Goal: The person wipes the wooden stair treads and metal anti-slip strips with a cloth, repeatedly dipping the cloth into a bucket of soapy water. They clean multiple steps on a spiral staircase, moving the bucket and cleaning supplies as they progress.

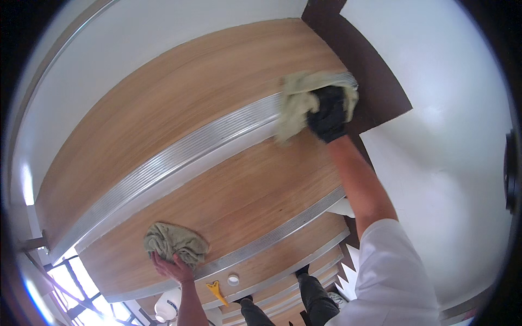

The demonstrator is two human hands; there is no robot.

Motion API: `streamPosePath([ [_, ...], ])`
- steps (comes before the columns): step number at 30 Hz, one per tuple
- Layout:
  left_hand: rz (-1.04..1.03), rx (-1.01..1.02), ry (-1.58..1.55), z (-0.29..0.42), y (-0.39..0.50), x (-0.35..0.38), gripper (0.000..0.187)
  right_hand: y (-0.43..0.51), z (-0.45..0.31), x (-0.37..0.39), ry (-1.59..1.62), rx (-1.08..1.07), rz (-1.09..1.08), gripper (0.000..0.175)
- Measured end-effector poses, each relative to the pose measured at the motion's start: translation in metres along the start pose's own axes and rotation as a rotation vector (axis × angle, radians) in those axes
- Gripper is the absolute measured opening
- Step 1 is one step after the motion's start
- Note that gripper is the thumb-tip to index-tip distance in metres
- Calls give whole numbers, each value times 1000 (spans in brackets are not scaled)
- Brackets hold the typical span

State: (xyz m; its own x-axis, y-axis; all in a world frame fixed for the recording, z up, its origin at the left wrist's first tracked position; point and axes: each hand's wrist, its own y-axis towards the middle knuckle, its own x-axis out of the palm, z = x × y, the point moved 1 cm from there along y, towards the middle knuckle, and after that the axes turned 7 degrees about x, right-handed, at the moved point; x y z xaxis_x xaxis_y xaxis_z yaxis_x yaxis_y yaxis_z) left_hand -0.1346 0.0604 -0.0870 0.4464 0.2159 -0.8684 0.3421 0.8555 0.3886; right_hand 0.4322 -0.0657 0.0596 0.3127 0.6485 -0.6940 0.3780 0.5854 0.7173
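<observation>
My right hand (pixel 329 112), in a black glove, holds a pale green cloth (pixel 295 110) against the right end of a ribbed metal stair nosing (pixel 212 134), beside the dark skirting. The cloth looks blurred. My bare left hand (pixel 173 267) rests on a bunched grey-green cloth (pixel 175 243) on the wooden tread (pixel 244 195) one step lower. How firmly its fingers grip that cloth does not show.
A yellow plastic tool (pixel 217 292) and a small white round item (pixel 233 280) lie on a lower tread, near a white bottle (pixel 167 305). Dark skirting (pixel 367 77) and a white wall (pixel 440 163) border the right side. My feet stand on lower steps.
</observation>
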Motion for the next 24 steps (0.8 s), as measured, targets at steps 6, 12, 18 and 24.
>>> streamPosePath([
  [6, -18, -25, -65, 17, -6, 14, 77, -27, 56, 11, -313, 186, 87, 43],
  [12, -28, -30, 9, -6, -2, -4, 77, -22, -158, 12, 195, 6, 20, 62],
  [18, -21, -29, -24, 1, -2, 3, 79, -19, -4, 16, 573, 471, 195, 60],
  [24, -35, -39, 1, 0, 3, 0, 80, -67, 18, 82, 1770, 1138, 471, 56],
])
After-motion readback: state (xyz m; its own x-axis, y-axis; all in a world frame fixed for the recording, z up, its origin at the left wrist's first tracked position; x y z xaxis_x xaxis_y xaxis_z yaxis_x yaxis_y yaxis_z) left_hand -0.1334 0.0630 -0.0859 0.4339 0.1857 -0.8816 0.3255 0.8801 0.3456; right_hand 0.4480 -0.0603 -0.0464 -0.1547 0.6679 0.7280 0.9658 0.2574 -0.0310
